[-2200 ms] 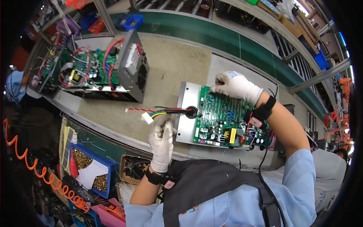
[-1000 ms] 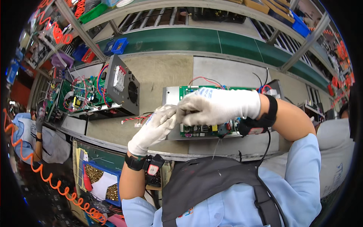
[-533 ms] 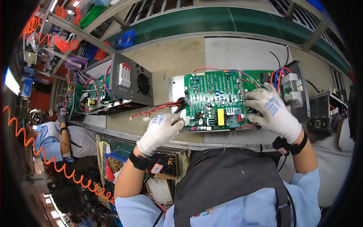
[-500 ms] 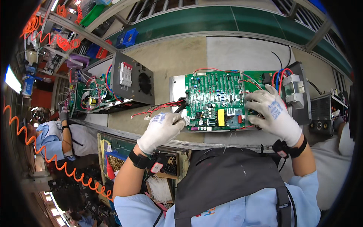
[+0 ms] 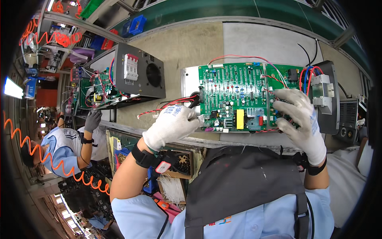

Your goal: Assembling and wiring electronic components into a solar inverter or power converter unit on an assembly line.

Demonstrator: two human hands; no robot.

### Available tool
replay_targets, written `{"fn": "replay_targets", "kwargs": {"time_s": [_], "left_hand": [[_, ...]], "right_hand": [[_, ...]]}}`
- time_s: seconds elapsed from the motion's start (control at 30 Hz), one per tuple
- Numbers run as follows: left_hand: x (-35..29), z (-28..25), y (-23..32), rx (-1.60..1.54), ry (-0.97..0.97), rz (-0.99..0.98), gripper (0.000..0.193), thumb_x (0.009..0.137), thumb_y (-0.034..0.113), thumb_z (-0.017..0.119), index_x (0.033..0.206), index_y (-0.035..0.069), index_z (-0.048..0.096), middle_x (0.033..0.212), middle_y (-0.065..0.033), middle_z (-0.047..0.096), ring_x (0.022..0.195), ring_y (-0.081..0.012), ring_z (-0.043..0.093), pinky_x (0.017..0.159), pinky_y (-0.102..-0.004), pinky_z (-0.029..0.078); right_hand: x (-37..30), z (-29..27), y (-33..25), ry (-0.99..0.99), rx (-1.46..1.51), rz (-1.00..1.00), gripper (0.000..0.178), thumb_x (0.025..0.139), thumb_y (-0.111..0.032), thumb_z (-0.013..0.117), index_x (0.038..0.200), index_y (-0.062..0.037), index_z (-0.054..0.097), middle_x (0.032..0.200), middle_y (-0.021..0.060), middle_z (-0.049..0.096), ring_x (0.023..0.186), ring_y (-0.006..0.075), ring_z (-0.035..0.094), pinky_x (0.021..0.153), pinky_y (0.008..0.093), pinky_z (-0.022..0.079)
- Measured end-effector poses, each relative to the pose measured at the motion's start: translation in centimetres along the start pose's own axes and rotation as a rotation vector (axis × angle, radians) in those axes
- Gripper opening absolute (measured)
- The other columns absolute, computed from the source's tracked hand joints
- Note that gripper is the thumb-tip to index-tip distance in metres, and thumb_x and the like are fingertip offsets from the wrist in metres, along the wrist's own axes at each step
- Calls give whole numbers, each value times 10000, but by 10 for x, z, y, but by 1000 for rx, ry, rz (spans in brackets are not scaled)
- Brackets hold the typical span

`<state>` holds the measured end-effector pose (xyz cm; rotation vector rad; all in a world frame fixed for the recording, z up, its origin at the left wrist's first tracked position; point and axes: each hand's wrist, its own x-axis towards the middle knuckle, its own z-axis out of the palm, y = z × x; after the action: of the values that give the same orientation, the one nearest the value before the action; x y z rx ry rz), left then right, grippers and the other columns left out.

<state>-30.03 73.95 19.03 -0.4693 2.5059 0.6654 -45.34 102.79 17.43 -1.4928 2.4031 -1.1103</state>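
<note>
A green circuit board (image 5: pixel 232 89) with many small parts lies on a metal chassis (image 5: pixel 191 79) in front of me. At its lower left corner, my left hand (image 5: pixel 172 124), in a white glove, pinches a white wire connector (image 5: pixel 201 118) against the board's edge. Red and black wires (image 5: pixel 171 104) trail left behind that hand. My right hand (image 5: pixel 298 121), also gloved, hovers over the board's right edge with its fingers apart and curved. A yellow transformer (image 5: pixel 239 119) stands on the board between the hands. Whatever lies beneath the right fingers is partly hidden.
On the left stands a grey unit with a fan (image 5: pixel 153 75) and exposed boards. A grey end panel (image 5: pixel 331 95) closes the chassis on the right. Bins of small parts (image 5: pixel 181 165) sit below the bench edge. A co-worker's gloved hand (image 5: pixel 93 120) shows at left, near an orange coiled hose (image 5: pixel 51 159).
My right hand has lifted slightly, and its fingers have spread. The left hand keeps its pinch at the board's corner. The co-worker's gloved hand has risen into sight. The whole view has shifted a little.
</note>
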Motion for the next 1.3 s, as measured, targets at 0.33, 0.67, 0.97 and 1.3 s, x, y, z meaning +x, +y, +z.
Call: {"fn": "replay_targets", "kwargs": {"time_s": [0.33,0.67,0.97,1.3], "left_hand": [[3,20,10,208,166,81,255,835,241,539,840,23,671,617,-198,569,627,-348,618,625,-426,477],[9,39,8,267,212,-31,207,856,203,556,852,33,674,733,-181,641,713,-345,638,713,-419,488],[3,58,-75,-31,1155,118,351,820,66,615,1168,107,609,1254,-130,554,1192,-322,499,1019,-397,367],[-56,118,-105,224,825,21,368,890,158,532,1232,31,579,1075,-190,644,955,-307,626,852,-399,471]], "right_hand": [[-60,-62,48,626,-374,424,416,962,-229,508,1304,8,521,1370,173,490,1296,262,431,1089,375,299],[-61,-42,68,539,280,517,582,965,-330,512,1382,60,400,1392,162,454,1296,218,412,1089,340,286],[-84,-57,97,443,-15,505,622,918,-280,601,1401,39,376,1386,161,462,1293,241,426,1087,344,308],[28,3,-58,-125,-67,-370,421,823,-276,685,1142,-15,599,1100,127,638,1022,291,601,891,404,457]]}}
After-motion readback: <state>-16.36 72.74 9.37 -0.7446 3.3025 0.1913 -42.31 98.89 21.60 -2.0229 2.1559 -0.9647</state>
